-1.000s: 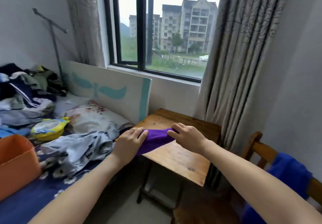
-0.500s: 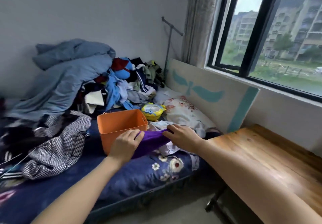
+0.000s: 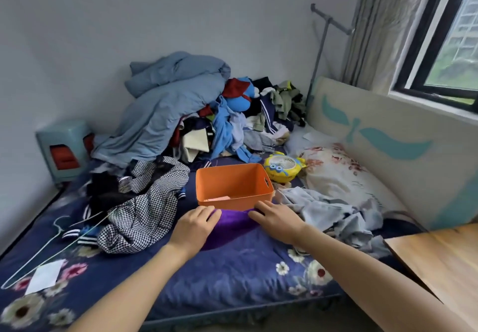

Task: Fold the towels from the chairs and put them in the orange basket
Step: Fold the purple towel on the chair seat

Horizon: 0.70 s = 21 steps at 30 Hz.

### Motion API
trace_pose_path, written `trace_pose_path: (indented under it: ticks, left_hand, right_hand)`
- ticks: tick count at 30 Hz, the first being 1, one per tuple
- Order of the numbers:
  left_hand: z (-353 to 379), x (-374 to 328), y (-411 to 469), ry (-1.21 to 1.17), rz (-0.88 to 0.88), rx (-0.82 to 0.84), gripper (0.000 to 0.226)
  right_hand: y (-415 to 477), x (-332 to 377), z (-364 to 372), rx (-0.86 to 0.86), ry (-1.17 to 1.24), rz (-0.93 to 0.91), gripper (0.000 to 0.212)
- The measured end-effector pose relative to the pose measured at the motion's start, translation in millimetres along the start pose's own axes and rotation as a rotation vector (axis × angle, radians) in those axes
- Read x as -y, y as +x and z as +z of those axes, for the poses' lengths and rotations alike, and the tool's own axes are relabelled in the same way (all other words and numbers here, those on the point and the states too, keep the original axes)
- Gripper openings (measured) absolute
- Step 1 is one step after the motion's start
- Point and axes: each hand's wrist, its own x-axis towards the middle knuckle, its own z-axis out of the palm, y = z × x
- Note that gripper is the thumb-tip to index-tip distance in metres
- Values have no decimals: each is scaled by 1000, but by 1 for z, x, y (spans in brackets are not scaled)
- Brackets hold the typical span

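Both my hands hold a folded purple towel (image 3: 232, 224) over the bed, just in front of the orange basket (image 3: 234, 185). My left hand (image 3: 194, 227) grips its left end and my right hand (image 3: 275, 219) grips its right end. The towel's middle sags between them, close to the basket's near wall. The basket stands upright on the blue floral bedspread (image 3: 232, 274), with a pale pink item lying at its bottom. The chairs are out of view.
A heap of clothes and a blue quilt (image 3: 165, 106) fills the back of the bed. A checked garment (image 3: 144, 207) and wire hangers (image 3: 51, 243) lie left of the basket. A yellow fan (image 3: 283, 167), pillow (image 3: 341, 174) and grey garment (image 3: 328, 210) lie right. Wooden table (image 3: 439, 262) at right.
My view has swung left from the wooden table to the bed. Both hands carried the purple towel off the table and across to the front of the orange basket.
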Motion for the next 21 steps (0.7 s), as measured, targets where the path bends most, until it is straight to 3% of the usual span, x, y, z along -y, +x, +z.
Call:
trace_pose_path:
  ticks: [9, 16, 21]
  left_hand:
    - [79, 35, 89, 14, -52, 49, 34]
    - [117, 47, 112, -8, -87, 101, 34]
    - [146, 53, 102, -81, -163, 221, 71]
  right_hand:
    - [35, -110, 85, -4, 115, 7, 22]
    - [44, -143, 122, 16, 144, -13, 22]
    - [41, -144, 152, 54, 211, -37, 24]
